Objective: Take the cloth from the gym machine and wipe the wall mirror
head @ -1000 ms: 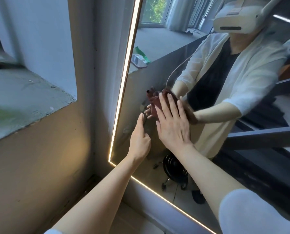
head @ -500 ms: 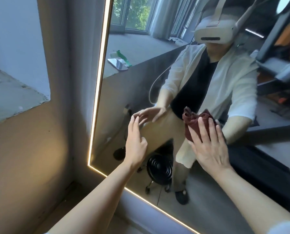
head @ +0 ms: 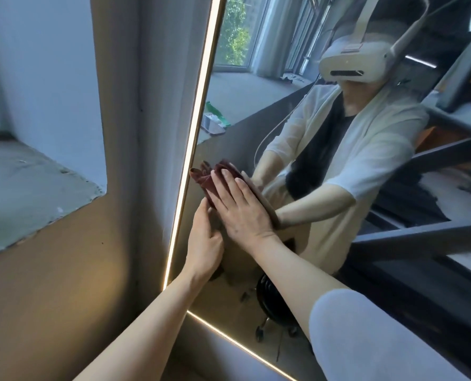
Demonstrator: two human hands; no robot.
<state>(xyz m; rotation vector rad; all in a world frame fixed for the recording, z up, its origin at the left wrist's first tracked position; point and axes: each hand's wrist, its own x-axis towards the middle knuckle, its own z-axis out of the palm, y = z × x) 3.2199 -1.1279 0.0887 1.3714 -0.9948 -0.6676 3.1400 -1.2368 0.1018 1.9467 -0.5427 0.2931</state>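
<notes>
Cloth (head: 217, 178) pressed flat on mirror (head: 237, 270) by right hand (head: 241, 209).

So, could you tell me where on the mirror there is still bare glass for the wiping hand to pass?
Bare glass lies above the cloth, between the lit frame strip and the reflected person, and right of the right hand across the mirror. It is crowded near the left edge: the left hand rests just below the cloth, beside the right hand.
</notes>
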